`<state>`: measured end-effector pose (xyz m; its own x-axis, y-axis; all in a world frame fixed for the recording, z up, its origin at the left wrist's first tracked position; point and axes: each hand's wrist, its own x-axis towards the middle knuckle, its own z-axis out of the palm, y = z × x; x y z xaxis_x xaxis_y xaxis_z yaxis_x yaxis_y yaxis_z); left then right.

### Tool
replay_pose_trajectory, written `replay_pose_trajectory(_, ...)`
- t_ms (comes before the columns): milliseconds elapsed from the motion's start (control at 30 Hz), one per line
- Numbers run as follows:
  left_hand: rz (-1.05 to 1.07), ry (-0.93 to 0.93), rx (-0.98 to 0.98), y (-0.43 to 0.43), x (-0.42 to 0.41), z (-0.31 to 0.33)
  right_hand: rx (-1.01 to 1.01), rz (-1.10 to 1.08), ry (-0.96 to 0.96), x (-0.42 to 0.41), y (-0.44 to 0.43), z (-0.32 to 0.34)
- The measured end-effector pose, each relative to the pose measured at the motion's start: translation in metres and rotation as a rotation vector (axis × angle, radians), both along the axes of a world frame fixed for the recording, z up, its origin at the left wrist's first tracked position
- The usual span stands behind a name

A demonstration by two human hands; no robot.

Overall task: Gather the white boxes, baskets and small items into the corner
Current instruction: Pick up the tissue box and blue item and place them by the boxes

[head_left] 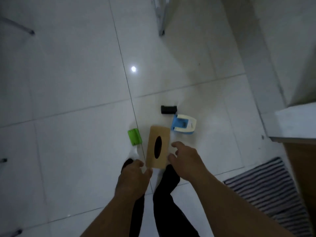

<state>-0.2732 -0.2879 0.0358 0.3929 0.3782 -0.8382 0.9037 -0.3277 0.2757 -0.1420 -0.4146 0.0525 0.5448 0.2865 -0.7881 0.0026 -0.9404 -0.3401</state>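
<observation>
While my left hand (135, 170) sits at the near corner of the flat tan box with black oval slot (158, 146) on white floor tiles (68, 82), I can't tell if it grips. My right hand (184, 161): fingers slack, just beside its right edge.

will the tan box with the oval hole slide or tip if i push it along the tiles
The tan box probably slides easily: the floor tiles look glossy. Broad and low, it seems unlikely to tip. Its straight edges suggest it's stiff.

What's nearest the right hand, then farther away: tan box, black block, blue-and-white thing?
From the right hand:
1. tan box, just left of its fingers.
2. blue-and-white thing, ahead of the hand.
3. black block, beyond that.
</observation>
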Motion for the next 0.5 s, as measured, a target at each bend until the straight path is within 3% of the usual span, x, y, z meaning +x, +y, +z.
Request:
replay_pose_trajectory(333,0.065,0.068,0.058,0.016,0.043,-0.234,-0.178,-0.324,0.17,0.005,0.01,-0.241)
replay_pose_trajectory(500,0.209,0.131,-0.198,0.0,0.052,-0.296,-0.201,-0.508,0.365,0.005,0.014,-0.296)
